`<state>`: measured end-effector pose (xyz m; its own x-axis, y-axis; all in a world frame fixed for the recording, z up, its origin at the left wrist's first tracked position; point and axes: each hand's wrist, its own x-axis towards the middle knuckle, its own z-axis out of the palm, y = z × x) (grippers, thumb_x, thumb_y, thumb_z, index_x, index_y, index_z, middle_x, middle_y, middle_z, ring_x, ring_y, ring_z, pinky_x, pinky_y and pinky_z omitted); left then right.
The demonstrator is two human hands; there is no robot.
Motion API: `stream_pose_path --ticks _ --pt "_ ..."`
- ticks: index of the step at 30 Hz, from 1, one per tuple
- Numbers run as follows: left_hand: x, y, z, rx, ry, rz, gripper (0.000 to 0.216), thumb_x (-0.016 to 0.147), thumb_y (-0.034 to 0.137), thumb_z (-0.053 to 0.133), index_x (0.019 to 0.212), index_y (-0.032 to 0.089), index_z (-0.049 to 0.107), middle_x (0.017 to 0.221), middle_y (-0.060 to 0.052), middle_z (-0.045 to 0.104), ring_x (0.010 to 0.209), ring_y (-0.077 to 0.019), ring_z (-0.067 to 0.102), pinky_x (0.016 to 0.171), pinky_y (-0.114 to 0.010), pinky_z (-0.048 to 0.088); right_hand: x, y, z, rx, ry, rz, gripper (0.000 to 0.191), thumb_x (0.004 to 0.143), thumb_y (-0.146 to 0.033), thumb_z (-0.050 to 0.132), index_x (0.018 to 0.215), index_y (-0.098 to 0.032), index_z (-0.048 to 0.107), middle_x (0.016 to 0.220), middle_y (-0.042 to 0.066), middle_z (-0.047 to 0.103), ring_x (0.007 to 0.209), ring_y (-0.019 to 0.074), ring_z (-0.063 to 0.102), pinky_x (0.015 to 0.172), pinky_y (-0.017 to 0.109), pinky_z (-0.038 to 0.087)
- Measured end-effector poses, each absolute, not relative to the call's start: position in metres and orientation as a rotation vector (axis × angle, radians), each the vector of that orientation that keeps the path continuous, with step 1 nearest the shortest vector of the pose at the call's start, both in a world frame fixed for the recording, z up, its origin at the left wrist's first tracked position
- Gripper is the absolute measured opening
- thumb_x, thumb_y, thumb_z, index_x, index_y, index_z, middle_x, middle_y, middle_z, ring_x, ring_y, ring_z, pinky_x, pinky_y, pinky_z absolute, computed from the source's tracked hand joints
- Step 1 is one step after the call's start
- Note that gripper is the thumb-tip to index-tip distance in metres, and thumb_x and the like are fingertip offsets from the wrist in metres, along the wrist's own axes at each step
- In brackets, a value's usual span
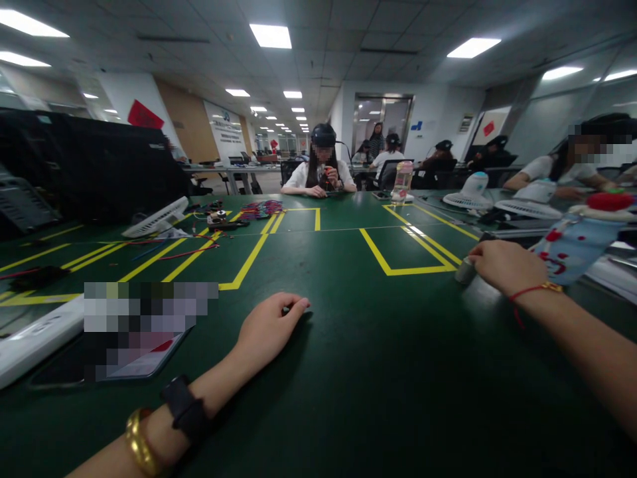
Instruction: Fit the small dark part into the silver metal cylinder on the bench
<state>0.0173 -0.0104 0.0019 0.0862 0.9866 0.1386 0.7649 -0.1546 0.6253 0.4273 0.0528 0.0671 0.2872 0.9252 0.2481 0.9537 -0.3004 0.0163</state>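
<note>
Desks, chairs and ceiling lights show an office.

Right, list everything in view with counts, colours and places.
Table: one, green, foreground.
Tape strips: several, yellow, on the table.
Cylinder: one, grey, table's right side.
Container: one, light blue, red top, right edge.
Bottle: one, pinkish, table's far side.
Fan-like devices: three, white, one left, two right.
Wire bundle: one, multicoloured, left of centre.
Flat device: count unclear, dark and pale, left foreground.
Long object: one, white, left edge.
Bulky equipment: count unclear, black, far left.
People: several, some in white, around and beyond the table.
Ceiling lights: several, white, overhead.
Watch: one, black, left wrist.
Bangle: one, gold, left forearm.
Bracelet: one, red and gold, right wrist.
Left hand: one, loosely curled, centre.
Right hand: one, right, holding the cylinder.
</note>
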Motion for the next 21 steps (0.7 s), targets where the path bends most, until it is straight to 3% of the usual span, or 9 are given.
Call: stream_pose_path --ticks 15,21 --pt "0.018 -0.011 0.002 1.974 1.705 0.776 0.041 0.084 0.053 0.04 0.09 0.025 0.069 0.096 -0.003 0.069 0.087 -0.0225 0.061 0.074 -0.031 0.043 0.439 0.062 0.062 -2.465 -1.677 -0.251 0.038 0.079 -0.047 0.044 0.099 -0.023 0.065 0.101 0.012 0.064 0.094 0.0286 0.059 0.071 0.037 0.042" --pt "0.018 -0.014 0.004 1.98 1.698 0.774 0.042 0.084 0.053 0.04 0.09 0.024 0.069 0.096 -0.003 0.07 0.086 -0.023 0.061 0.074 -0.032 0.044 0.446 0.064 0.058 -2.429 -1.678 -0.241 0.043 0.078 -0.055 0.041 0.082 -0.019 0.064 0.086 0.017 0.063 0.081 0.0318 0.06 0.065 0.04 0.038"
